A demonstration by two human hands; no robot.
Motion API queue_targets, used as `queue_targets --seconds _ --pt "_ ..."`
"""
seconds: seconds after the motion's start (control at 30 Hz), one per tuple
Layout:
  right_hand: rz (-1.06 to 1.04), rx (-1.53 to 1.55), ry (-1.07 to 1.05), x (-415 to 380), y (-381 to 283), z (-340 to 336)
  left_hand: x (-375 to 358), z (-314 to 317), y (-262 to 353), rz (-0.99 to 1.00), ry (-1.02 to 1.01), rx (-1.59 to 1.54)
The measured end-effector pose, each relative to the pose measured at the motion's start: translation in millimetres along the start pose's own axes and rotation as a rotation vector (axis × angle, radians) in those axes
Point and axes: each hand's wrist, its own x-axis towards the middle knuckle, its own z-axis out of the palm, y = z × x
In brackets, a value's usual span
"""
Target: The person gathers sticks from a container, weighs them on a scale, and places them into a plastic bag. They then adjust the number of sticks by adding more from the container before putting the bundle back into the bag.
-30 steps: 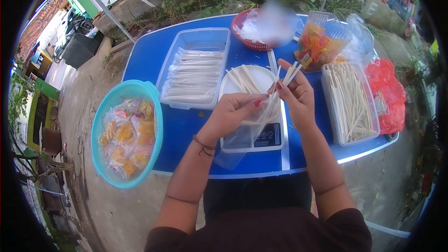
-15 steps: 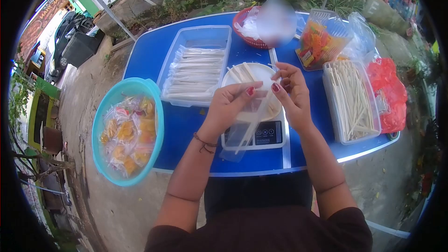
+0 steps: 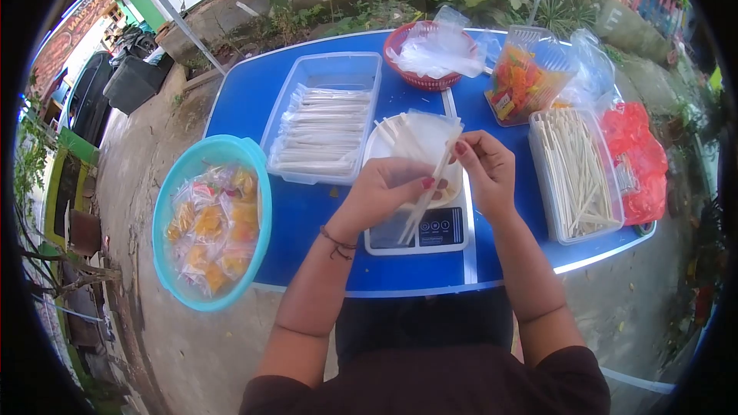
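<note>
My left hand (image 3: 384, 190) is closed around the middle of a narrow clear plastic sleeve with pale thin sticks (image 3: 419, 217) in it, held at a slant. At its upper end, my right hand (image 3: 487, 173) pinches with thumb and fingers near the sticks' tips. Beneath both hands stands a white kitchen scale (image 3: 372, 243) with a dark label panel. Its round plate (image 3: 374, 152) bears more pale sticks, partly covered by my left hand and the sleeve.
On the blue table (image 3: 307, 261), a clear box (image 3: 338, 69) holds filled sleeves and another box (image 3: 576, 177) holds loose sticks. Around them are a teal basin (image 3: 266, 230) of bagged snacks, a red basket (image 3: 419, 81) of plastic bags, a colourful snack tub (image 3: 530, 77) and a red bag (image 3: 642, 161).
The sleeve, earlier hanging loose with a thin stick in it, now holds a bundle of sticks. My right hand has moved slightly down, and my left fingers have closed round the sleeve.
</note>
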Motion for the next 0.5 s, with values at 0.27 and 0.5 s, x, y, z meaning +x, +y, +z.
queue_targets --seconds 0.27,0.5 --pt "-0.325 -1.052 -0.140 -4.3 -7.6 2.4 6.6 -6.6 -3.5 0.108 0.389 -0.299" --pt "-0.254 -1.151 -0.153 -9.6 -0.8 6.5 7.1 -4.6 -0.2 0.077 0.421 -0.359"
